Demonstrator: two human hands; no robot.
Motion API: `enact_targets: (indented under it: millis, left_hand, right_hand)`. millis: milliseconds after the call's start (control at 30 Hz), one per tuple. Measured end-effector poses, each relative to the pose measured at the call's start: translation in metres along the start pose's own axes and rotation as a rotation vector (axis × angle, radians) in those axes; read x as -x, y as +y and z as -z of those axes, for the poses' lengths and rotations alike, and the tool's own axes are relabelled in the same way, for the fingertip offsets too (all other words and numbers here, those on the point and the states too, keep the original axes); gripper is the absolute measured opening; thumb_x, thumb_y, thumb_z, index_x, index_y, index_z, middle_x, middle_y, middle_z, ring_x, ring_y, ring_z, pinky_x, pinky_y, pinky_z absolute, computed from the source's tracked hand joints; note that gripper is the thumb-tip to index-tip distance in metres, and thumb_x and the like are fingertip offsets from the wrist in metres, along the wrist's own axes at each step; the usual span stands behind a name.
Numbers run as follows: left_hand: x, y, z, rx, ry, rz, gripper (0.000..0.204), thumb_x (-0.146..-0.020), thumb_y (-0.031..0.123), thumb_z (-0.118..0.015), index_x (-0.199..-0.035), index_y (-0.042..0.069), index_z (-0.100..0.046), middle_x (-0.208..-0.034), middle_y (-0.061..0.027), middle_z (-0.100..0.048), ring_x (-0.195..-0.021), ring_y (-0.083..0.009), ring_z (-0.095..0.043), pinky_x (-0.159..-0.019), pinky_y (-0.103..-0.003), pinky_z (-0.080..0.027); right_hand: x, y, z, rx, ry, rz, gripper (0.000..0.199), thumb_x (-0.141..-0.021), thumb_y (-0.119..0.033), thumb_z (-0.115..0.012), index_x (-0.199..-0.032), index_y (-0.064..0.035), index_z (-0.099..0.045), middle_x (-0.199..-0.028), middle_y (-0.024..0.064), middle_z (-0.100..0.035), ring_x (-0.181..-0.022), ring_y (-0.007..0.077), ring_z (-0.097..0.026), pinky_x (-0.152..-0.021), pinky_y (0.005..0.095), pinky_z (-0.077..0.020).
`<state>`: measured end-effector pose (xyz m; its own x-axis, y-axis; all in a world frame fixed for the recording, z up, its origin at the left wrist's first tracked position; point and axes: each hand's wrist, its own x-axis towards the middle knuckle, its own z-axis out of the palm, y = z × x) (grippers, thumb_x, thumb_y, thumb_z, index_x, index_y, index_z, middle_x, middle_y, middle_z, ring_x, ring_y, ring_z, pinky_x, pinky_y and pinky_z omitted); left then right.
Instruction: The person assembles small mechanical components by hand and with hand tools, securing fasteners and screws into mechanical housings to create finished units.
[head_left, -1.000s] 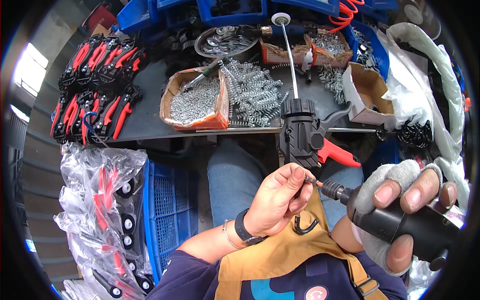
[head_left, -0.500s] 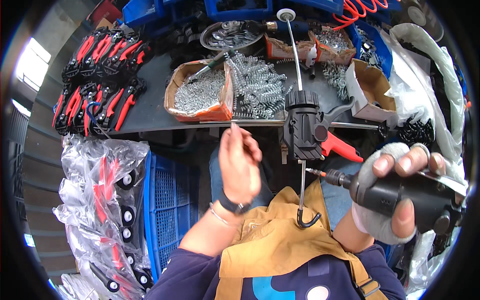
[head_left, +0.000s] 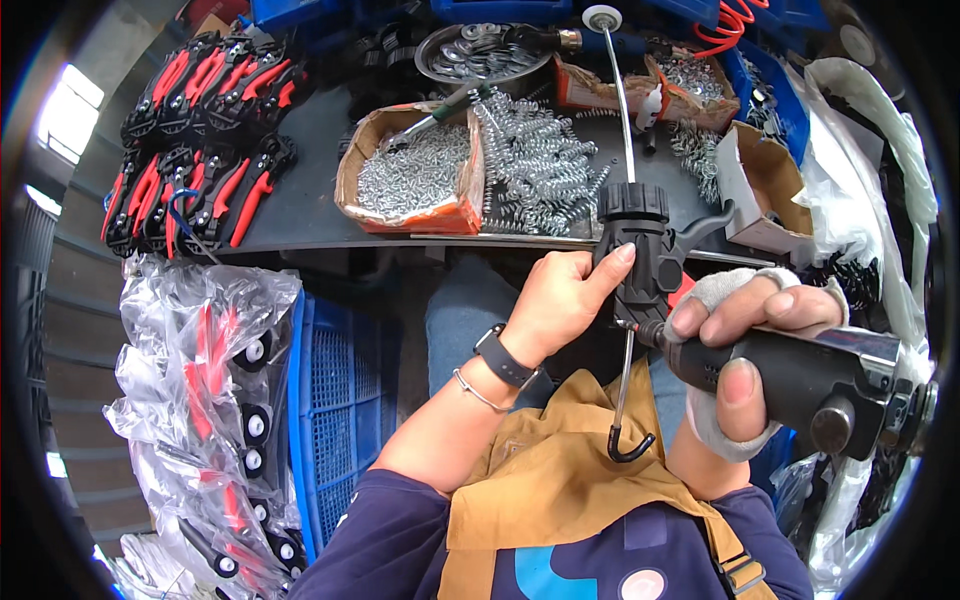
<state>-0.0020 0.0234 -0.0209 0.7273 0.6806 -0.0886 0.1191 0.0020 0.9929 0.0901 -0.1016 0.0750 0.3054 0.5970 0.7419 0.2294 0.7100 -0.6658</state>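
Head view: my left hand (head_left: 568,300) grips the black tool body (head_left: 655,268) at the near bench edge (head_left: 510,239); my gloved right hand (head_left: 735,345) clamps the power driver (head_left: 800,368), nose (head_left: 653,333) by the body's near end. Best, I judge: driver square, body braced.

No wording legible right now, just a pale round emblem (head_left: 641,586), a blue curved print (head_left: 540,575), both on the dark shirt (head_left: 365,535), orange printing on a carton (head_left: 440,220)
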Motion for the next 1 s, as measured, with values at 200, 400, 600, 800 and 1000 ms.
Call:
enact_targets:
  millis: [200,400,600,800,1000]
  left_hand:
    - [-0.001,0.001,0.005,-0.027,0.029,-0.003,0.066,-0.090,0.056,-0.057,-0.060,-0.002,-0.059,-0.048,-0.0050,-0.046,-0.050,-0.0093,-0.039,-0.048,-0.033,-0.037]
    - [-0.006,0.043,0.073,-0.887,0.670,-0.588,0.030,-0.091,0.029,-0.060,-0.074,0.004,-0.057,-0.070,-0.0160,-0.056,-0.065,-0.0371,-0.055,-0.059,-0.047,-0.043]
    - [-0.028,0.018,0.164,-1.037,0.511,-0.425,0.025,-0.097,0.024,-0.052,-0.096,0.001,-0.063,-0.089,-0.0201,-0.064,-0.084,-0.0375,-0.060,-0.073,-0.043,-0.045]
    - [0.004,0.029,0.108,-0.915,0.678,-0.832,0.018,-0.092,0.009,-0.059,-0.108,0.002,-0.058,-0.103,-0.0152,-0.061,-0.095,-0.0290,-0.058,-0.080,-0.035,-0.044]
    - [0.044,0.023,0.012,-0.011,0.102,-0.300,0.064,-0.095,0.024,-0.058,-0.147,0.008,-0.025,-0.104,-0.0050,-0.054,-0.078,-0.0094,-0.049,-0.069,-0.023,-0.045]
  right_hand:
    - [-0.007,-0.003,-0.016,-0.033,0.130,-0.086,0.058,-0.079,-0.016,-0.073,-0.125,-0.0025,-0.040,-0.093,0.0166,-0.059,-0.076,0.0240,-0.061,-0.072,0.0355,-0.0539]
    - [0.004,-0.036,0.045,0.012,0.389,-0.115,0.061,-0.079,-0.018,-0.072,-0.129,-0.0021,-0.042,-0.101,0.0186,-0.060,-0.076,0.0228,-0.063,-0.067,0.0319,-0.0542]
    - [0.107,0.008,0.163,0.526,0.821,-0.391,0.034,-0.081,0.002,-0.064,-0.112,-0.0027,-0.054,-0.093,0.0055,-0.062,-0.065,0.0093,-0.059,-0.058,0.0245,-0.0488]
    - [0.175,0.055,0.299,1.622,0.976,-0.642,0.070,-0.080,-0.035,-0.072,-0.128,0.0037,-0.039,-0.132,0.0328,-0.039,-0.113,0.0468,-0.050,-0.093,0.0470,-0.0448]
    - [0.141,0.084,0.305,1.492,1.097,-0.828,0.081,-0.081,-0.041,-0.070,-0.134,0.0046,-0.028,-0.139,0.0372,-0.026,-0.120,0.0544,-0.043,-0.097,0.0493,-0.0443]
